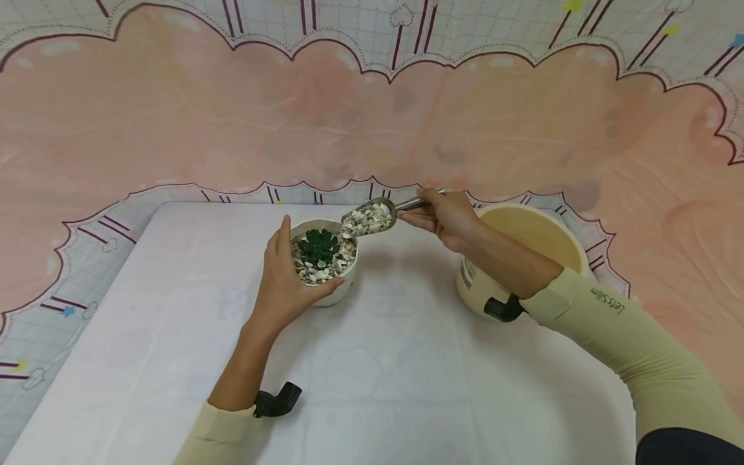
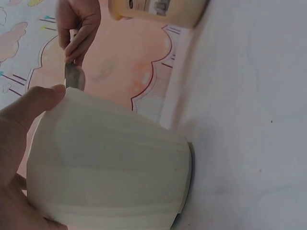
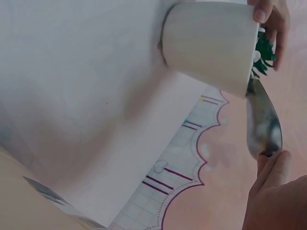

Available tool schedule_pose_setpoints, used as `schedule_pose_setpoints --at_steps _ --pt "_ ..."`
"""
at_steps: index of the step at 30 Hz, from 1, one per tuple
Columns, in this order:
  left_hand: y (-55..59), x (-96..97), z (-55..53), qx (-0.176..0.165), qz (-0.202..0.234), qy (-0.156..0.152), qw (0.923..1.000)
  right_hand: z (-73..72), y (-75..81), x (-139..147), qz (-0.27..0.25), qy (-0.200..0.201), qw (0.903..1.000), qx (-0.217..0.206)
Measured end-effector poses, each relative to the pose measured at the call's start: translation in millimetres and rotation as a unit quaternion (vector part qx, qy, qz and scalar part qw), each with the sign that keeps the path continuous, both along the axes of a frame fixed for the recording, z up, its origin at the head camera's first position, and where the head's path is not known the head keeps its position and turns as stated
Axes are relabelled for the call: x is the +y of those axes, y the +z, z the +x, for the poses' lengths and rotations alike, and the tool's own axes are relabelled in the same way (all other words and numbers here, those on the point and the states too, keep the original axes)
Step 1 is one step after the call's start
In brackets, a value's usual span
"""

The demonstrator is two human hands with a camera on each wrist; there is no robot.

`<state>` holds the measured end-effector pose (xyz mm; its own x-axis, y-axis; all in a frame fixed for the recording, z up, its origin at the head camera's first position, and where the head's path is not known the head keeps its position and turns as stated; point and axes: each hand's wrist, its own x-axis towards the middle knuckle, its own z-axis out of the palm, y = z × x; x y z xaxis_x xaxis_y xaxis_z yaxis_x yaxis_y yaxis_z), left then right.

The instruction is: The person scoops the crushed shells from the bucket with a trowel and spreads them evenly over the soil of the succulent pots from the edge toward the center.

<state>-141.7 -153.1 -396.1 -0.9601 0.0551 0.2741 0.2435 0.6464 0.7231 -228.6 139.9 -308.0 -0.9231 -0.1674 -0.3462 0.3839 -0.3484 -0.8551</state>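
A white pot [image 1: 340, 290] stands on the white board, holding a dark green succulent [image 1: 318, 247] ringed by pale pebbles [image 1: 316, 274]. My left hand [image 1: 285, 281] grips the pot from its left side, thumb along the near rim, as the left wrist view also shows. In my right hand [image 1: 450, 219] is the handle of a metal scoop [image 3: 265, 122]. The scoop carries a heap of pebbles, and its tip lies at the pot's right rim. Beyond the rim in the right wrist view, the green leaves [image 3: 264, 52] stick out.
A cream bucket [image 1: 465, 294] stands to the right, under my right forearm; its contents are hidden from the head view. The white board [image 1: 395, 394] lies on a pink cloth [image 1: 232, 123] with scalloped patterns. Black wrist mounts [image 1: 278, 400] sit at both sleeves.
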Motion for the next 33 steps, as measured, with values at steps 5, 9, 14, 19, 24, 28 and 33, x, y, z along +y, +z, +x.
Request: schedule_pose_setpoints --at_steps 5,9,14,19,24,28,33 --pt "0.2 -4.9 -1.9 -0.014 0.001 -0.023 0.9996 1.1 0.7 1.2 0.007 -0.001 1.0000 0.001" --pt "2.5 -5.1 -0.9 -0.020 0.001 -0.026 0.9995 2.7 1.5 0.8 0.013 0.004 0.9999 0.004" --pt "4.2 -3.6 1.0 -0.020 0.002 -0.023 0.9995 5.3 2.9 -1.0 0.022 0.011 0.9996 0.013" --pt "5.0 -2.1 2.4 -0.021 0.003 -0.023 0.9995 5.5 2.7 -1.0 0.030 0.011 0.9993 0.019" --pt "6.4 -1.2 2.6 -0.020 0.000 -0.021 0.9996 4.5 3.6 0.9 0.035 0.008 0.9991 0.025" --pt "7.2 -1.2 2.1 -0.015 -0.002 -0.021 0.9997 2.6 4.8 2.3 0.026 0.001 0.9994 0.021" --pt "6.8 0.1 1.1 -0.016 -0.007 -0.014 0.9997 1.3 5.6 2.6 0.023 -0.003 0.9996 0.017"
